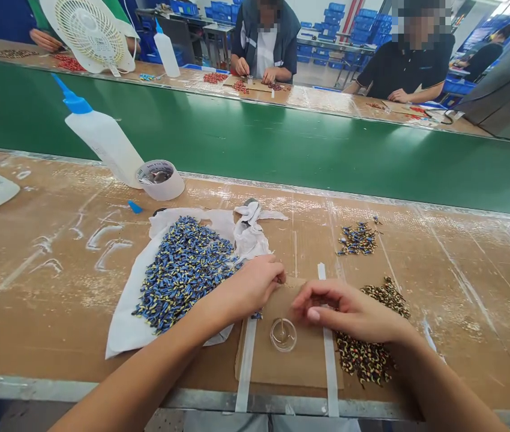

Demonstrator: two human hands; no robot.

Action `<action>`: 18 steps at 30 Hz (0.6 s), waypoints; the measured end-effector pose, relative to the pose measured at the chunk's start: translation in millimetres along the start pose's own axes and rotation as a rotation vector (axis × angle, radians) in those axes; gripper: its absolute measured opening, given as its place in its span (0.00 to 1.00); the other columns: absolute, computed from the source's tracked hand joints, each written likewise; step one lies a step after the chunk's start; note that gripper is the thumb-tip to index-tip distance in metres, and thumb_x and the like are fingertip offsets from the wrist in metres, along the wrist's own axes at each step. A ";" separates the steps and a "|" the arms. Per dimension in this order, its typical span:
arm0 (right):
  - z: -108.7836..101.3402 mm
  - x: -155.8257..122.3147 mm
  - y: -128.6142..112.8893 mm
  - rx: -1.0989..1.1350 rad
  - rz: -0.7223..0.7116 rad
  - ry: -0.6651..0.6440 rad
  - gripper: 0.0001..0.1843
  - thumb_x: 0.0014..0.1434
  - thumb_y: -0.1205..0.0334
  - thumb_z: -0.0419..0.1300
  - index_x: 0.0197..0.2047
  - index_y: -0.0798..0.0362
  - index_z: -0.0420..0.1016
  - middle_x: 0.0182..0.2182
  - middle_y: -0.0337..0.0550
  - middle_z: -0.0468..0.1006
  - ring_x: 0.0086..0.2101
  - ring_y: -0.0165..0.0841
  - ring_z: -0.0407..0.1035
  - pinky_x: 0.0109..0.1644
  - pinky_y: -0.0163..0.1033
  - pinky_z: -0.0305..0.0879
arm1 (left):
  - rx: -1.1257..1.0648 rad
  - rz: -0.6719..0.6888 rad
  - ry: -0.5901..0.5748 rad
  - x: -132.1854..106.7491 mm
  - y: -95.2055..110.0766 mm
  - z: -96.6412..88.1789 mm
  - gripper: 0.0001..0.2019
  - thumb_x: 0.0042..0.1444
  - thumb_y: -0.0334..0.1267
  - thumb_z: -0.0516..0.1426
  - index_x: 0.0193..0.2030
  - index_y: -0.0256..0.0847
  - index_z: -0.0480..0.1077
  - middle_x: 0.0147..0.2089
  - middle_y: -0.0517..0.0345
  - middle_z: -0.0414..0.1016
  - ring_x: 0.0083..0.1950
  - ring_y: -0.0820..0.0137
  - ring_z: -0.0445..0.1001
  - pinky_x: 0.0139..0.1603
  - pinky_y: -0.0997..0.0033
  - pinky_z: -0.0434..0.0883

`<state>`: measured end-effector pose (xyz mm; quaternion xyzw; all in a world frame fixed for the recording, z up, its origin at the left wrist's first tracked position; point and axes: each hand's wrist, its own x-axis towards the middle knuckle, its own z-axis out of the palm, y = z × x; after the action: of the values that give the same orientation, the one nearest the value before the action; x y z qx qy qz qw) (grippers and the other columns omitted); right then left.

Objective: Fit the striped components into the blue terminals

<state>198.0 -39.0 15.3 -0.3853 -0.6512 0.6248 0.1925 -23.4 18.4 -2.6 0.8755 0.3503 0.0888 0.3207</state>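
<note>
A small clear dish [283, 334] sits nearest, on a cardboard pad [282, 360] taped to the worktop [48, 288] with two white tape strips [329, 372]. Just above the dish, the left hand [255, 285] and the right hand [349, 312] meet over the pad. The left grip is pinched narrow at the fingertips; whatever it holds is too small to make out. The right grip is curled loosely, fingers bent inward, and I cannot tell whether it holds anything. Under and beside the right wrist lies a heap of dark and yellow small parts [367, 354]. Left of the left forearm, a large pile of blue and yellow parts [180, 273] rests on a white sheet [124, 327]. Farther right is a smaller cluster of blue parts [357, 238]. Behind the sheet stand a roll of tape [161, 180] and a tilted white squeeze bottle with a blue nozzle [102, 138]. Beyond them runs a green belt [282, 144], and across it other people sit at a second worktop [327, 99] with a white fan [88, 33].
</note>
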 end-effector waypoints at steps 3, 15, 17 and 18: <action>20.4 8.5 1.1 -0.084 -0.024 0.077 0.09 0.63 0.56 0.58 0.43 0.51 0.74 0.34 0.41 0.75 0.32 0.29 0.66 0.36 0.36 0.64 | -0.013 -0.008 0.019 1.9 -1.2 2.6 0.09 0.56 0.24 0.52 0.35 0.37 0.72 0.37 0.54 0.71 0.41 0.67 0.69 0.44 0.68 0.66; 42.8 16.9 5.0 -0.185 -0.060 0.189 0.04 0.61 0.64 0.60 0.34 0.53 0.73 0.27 0.36 0.69 0.26 0.27 0.61 0.29 0.33 0.58 | -0.332 -0.069 0.167 7.5 1.7 0.2 0.08 0.57 0.27 0.54 0.39 0.38 0.74 0.38 0.57 0.78 0.40 0.70 0.74 0.44 0.70 0.68; 42.4 16.3 4.5 -0.187 -0.068 0.177 0.03 0.61 0.65 0.60 0.35 0.53 0.73 0.28 0.36 0.70 0.27 0.27 0.62 0.30 0.33 0.59 | -0.408 -0.109 0.181 7.6 0.6 0.6 0.08 0.57 0.29 0.56 0.42 0.37 0.74 0.39 0.55 0.78 0.40 0.70 0.75 0.44 0.69 0.69; 41.7 15.9 4.0 -0.189 -0.072 0.168 0.02 0.61 0.66 0.60 0.35 0.53 0.73 0.29 0.36 0.71 0.27 0.27 0.63 0.30 0.33 0.59 | -0.439 -0.123 0.179 7.6 0.3 0.8 0.08 0.57 0.29 0.56 0.42 0.37 0.73 0.40 0.55 0.78 0.40 0.70 0.75 0.44 0.69 0.69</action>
<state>158.4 -55.3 1.7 -0.4293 -0.7020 0.5189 0.2316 -17.3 23.0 -3.6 0.7505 0.4024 0.2201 0.4759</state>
